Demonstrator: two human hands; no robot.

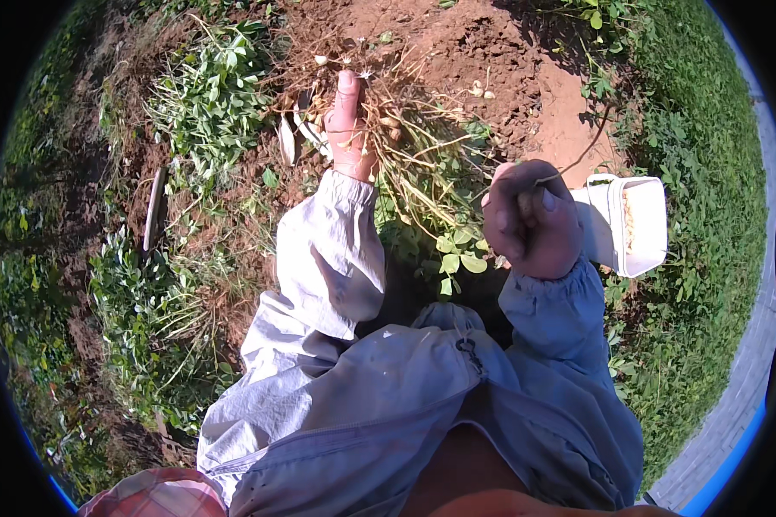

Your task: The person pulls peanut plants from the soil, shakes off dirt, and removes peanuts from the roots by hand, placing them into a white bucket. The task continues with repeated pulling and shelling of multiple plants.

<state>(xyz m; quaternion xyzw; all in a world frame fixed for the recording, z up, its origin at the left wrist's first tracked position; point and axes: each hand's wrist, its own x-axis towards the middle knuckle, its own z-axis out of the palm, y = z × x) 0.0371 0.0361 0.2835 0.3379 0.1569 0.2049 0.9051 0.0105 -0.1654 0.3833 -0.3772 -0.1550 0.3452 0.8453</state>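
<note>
My left hand (349,139) grips a bunch of uprooted peanut plants (420,184) near the roots, thumb lying along the top. Tan pods (391,123) hang among the tangled roots, and the leafy ends (456,255) droop towards my lap. To the right of the bunch, my right hand (537,223) is curled in shadow, with a thin brown stem (585,152) sticking out between its fingers. Whatever else lies inside that palm is hidden. Partly behind the right hand is a white plastic bucket (604,220) with peanuts (628,220) showing inside.
Pulled green plants (210,97) lie in a heap at the upper left, and another heap (136,297) lies below it. A wooden stick (154,208) is between them. Loose pods (480,89) rest on the reddish soil (511,58). Paving (743,258) edges the greenery at right.
</note>
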